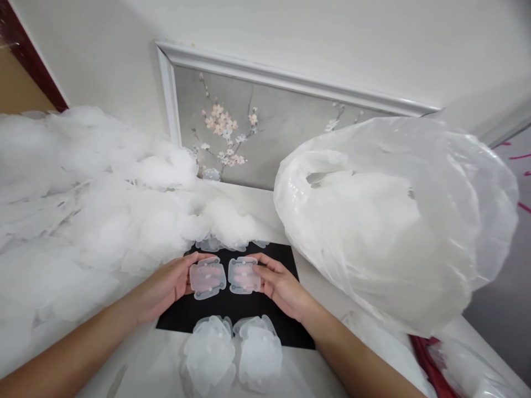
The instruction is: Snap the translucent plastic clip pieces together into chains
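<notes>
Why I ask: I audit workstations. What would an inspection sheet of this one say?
Surface: black mat on white table.
Job's things: left piece and right piece, translucent, slightly apart; left stack and right stack nearer the person.
Clutter: large whitish heap at left; open plastic bag, with white contents, at right.
Grippers: bare left hand and right hand, each holding one piece.
Cables: nothing seen.
Surroundings: pale wall, framed floral panel.

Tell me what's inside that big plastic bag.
A white heap shows in the mouth of the bag, too blurred to identify. Anything deeper is hidden under it and behind cloudy plastic.
</notes>
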`<state>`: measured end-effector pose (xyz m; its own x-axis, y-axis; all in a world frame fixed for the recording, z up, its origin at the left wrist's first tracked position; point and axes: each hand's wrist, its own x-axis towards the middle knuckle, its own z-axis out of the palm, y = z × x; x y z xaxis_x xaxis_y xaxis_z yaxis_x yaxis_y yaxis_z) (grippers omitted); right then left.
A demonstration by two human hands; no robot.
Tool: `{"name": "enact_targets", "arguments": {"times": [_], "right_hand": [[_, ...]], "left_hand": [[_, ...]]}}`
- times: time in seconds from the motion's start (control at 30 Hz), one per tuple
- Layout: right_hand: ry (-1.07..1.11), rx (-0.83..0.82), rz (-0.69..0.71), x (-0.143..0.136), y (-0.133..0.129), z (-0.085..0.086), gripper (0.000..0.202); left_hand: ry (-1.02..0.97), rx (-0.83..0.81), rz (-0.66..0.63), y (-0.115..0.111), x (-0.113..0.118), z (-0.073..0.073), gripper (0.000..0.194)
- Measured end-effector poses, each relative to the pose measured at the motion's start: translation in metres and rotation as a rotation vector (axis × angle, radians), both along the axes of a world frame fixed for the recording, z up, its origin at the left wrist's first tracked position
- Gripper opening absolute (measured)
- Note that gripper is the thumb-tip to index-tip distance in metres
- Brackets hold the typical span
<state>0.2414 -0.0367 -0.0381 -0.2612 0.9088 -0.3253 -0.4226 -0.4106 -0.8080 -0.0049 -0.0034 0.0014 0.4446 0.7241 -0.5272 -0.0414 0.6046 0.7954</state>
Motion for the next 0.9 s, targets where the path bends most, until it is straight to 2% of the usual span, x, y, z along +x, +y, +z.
{"name": "enact_targets", "arguments": {"times": [0.6, 0.9], "right_hand": [[0.01, 0.019, 0.018, 0.0004, -0.0001, 0.0017, 0.034], [0.012, 0.03, 0.013, 0.0002, 0.0002, -0.002, 0.042]], "left_hand": [[-0.035, 0.032, -0.034, -0.0012, -0.0028, -0.0007, 0.045], [-0.011, 0.027, -0.032, -0.0024, -0.0003, 0.0032, 0.045]]}}
